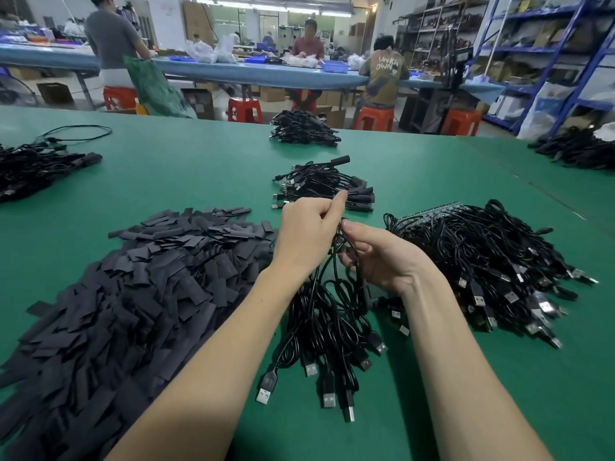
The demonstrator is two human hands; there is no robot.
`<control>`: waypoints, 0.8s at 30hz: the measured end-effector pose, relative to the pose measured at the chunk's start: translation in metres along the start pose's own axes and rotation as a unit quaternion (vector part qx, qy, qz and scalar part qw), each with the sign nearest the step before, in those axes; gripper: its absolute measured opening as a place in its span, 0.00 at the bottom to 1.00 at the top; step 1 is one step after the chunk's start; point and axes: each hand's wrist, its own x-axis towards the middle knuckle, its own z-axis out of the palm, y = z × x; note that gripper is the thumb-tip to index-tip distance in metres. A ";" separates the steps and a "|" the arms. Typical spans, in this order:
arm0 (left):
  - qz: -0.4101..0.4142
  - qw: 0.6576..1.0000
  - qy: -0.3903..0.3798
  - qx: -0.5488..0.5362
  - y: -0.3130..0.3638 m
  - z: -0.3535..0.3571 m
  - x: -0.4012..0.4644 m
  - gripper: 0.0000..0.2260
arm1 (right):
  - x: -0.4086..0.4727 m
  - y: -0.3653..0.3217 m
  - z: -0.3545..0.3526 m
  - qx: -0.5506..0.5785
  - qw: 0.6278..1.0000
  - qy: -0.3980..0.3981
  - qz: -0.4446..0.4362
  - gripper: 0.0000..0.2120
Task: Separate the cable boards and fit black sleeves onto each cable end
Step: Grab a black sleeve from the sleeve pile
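My left hand and my right hand meet over the table's middle, both gripping the top of a bunch of black USB cables where a small strip of cable boards sits between the fingers. The cables hang down and their USB plugs fan out on the green table. A big heap of flat black sleeves lies to the left. To the right lies a pile of cables still joined to a board strip. Just beyond my hands is a small pile of sleeved cables.
More cable bundles lie at the far centre, the far left and the far right. Behind the table, people sit on red stools at a blue bench. Shelving stands at the right.
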 end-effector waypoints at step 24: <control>-0.109 0.990 -0.013 -0.091 -0.010 -0.007 0.001 0.29 | -0.020 -0.006 -0.015 -0.048 0.989 -0.138 -0.032 0.05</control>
